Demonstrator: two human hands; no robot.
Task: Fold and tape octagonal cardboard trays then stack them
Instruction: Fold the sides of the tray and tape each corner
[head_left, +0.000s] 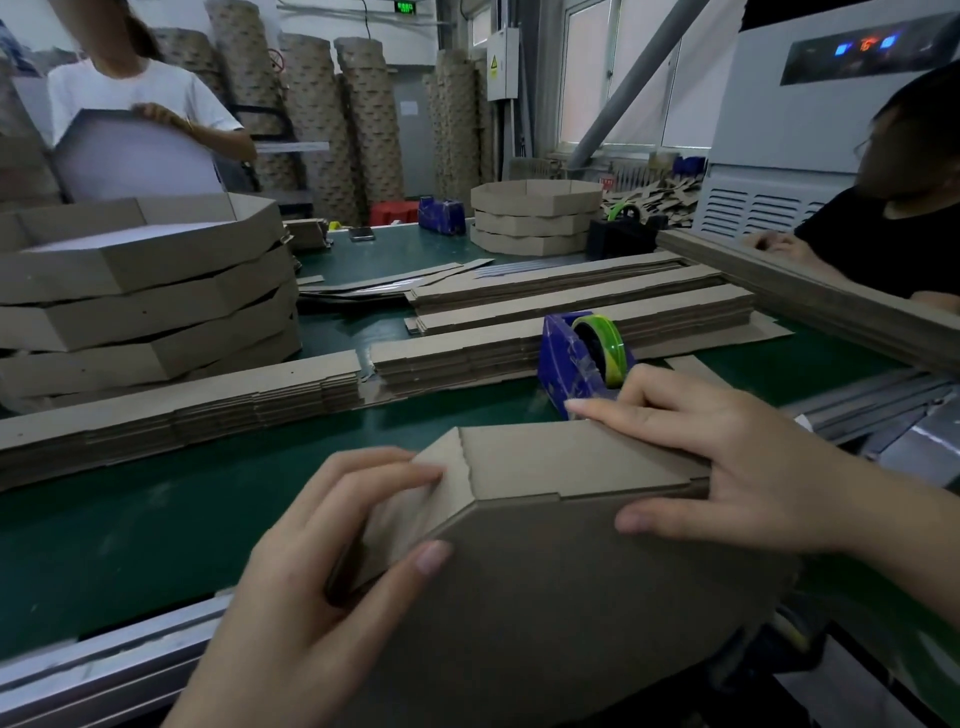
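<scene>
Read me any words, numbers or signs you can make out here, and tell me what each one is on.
Nothing reads clearly.
Green digital display near the ceiling: digits blurred.
Machine panel: orange digits blurred.
Yellow warning label on the grey wall box: too small.
Print on the paper rolls: too small.

Tall brown columns (311, 114) stand against the grey back wall (410, 83) beside daylit windows (592, 67) and a white cabinet (753, 130).
</scene>
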